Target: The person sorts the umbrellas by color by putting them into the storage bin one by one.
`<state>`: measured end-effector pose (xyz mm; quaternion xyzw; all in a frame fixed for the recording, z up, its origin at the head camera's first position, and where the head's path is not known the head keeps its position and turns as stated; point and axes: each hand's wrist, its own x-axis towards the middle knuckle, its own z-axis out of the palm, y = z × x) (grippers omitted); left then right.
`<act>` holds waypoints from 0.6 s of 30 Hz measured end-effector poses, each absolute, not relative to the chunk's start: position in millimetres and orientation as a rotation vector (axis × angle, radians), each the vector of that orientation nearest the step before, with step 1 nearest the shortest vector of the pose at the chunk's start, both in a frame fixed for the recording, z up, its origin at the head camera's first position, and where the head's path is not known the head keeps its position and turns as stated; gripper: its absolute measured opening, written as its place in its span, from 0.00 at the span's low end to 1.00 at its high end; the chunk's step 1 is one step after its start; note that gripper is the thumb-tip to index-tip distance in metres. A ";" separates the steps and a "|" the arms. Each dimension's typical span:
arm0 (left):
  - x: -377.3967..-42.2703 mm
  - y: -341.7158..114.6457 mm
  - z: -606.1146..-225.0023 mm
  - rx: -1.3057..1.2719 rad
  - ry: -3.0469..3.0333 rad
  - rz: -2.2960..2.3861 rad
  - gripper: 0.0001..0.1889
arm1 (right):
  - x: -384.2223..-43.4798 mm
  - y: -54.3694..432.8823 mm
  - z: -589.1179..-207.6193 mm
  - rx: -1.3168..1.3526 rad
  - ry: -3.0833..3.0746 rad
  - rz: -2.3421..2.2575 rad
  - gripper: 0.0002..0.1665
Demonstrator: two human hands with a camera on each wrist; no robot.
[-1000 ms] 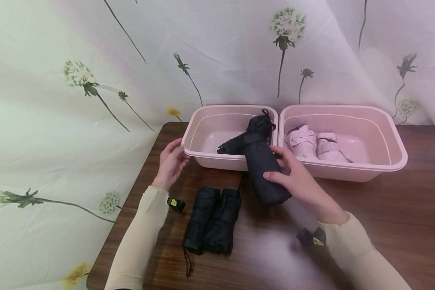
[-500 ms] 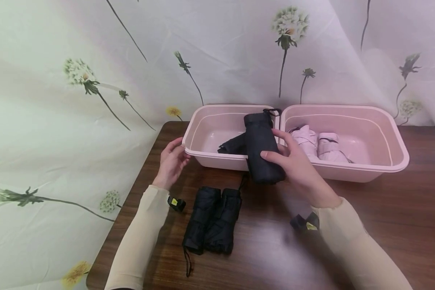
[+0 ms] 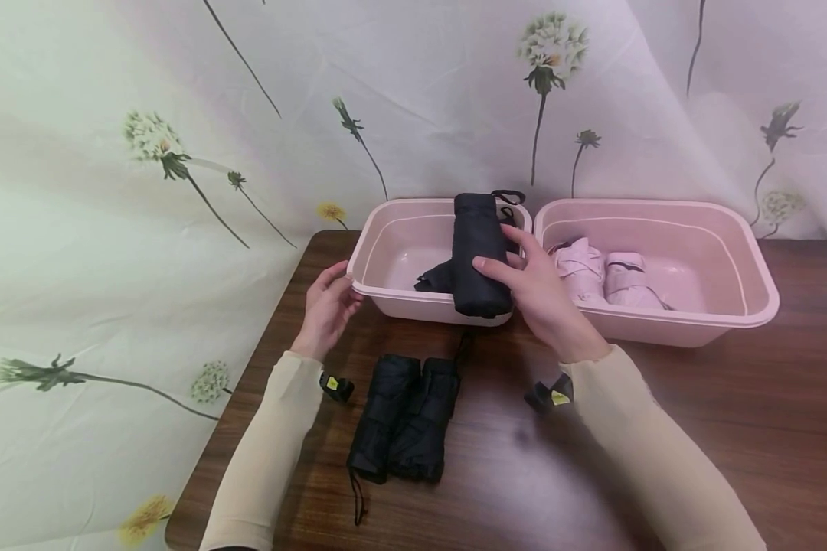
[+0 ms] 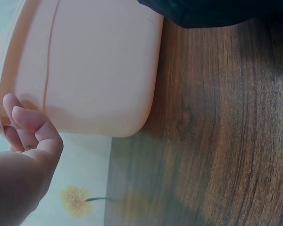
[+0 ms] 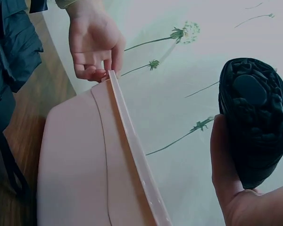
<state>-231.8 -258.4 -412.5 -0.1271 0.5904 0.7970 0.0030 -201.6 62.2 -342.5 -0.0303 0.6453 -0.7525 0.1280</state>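
My right hand (image 3: 534, 285) grips a folded black umbrella (image 3: 481, 256) with a wrist loop, holding it over the right part of the left pink tub (image 3: 413, 304). In the right wrist view the crumpled end of this umbrella (image 5: 254, 108) faces the camera. Inside that tub lies another black umbrella (image 3: 436, 277), mostly hidden behind the held one. My left hand (image 3: 327, 306) pinches the tub's front left corner rim, fingers under it, as the left wrist view shows on the tub wall (image 4: 99, 70). Two more folded black umbrellas (image 3: 382, 417) lie side by side on the table.
A second pink tub (image 3: 703, 325) stands close at the right with two pale pink folded umbrellas (image 3: 579, 269) in it. Behind both tubs hangs a flower-print cloth (image 3: 441, 99). The wooden table (image 3: 765, 428) has its left edge close to my left arm.
My right hand has carried the black umbrella left and farther back, from the tub's front right edge to over the tub, turning it straighter. My left hand stays at the rim.
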 end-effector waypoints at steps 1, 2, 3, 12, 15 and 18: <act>-231.8 -258.4 -412.4 -0.397 1.852 2.498 0.18 | -203.5 60.7 -343.1 -0.087 1.872 -2.191 0.46; -231.8 -258.2 -412.2 -0.398 1.853 2.497 0.19 | -205.2 59.1 -343.6 -0.085 1.866 -2.192 0.46; -231.8 -258.2 -412.1 -0.397 1.853 2.495 0.19 | -206.8 57.6 -344.1 -0.084 1.860 -2.195 0.47; -232.9 -259.2 -413.9 -0.392 1.856 2.496 0.19 | -218.2 46.6 -349.3 -0.047 1.856 -2.192 0.46; -233.7 -259.1 -414.7 -0.387 1.866 2.496 0.19 | -221.7 43.5 -350.1 -0.052 1.858 -2.196 0.46; -233.7 -259.3 -415.0 -0.387 1.860 2.498 0.19 | -224.7 40.0 -350.7 -0.069 1.861 -2.194 0.46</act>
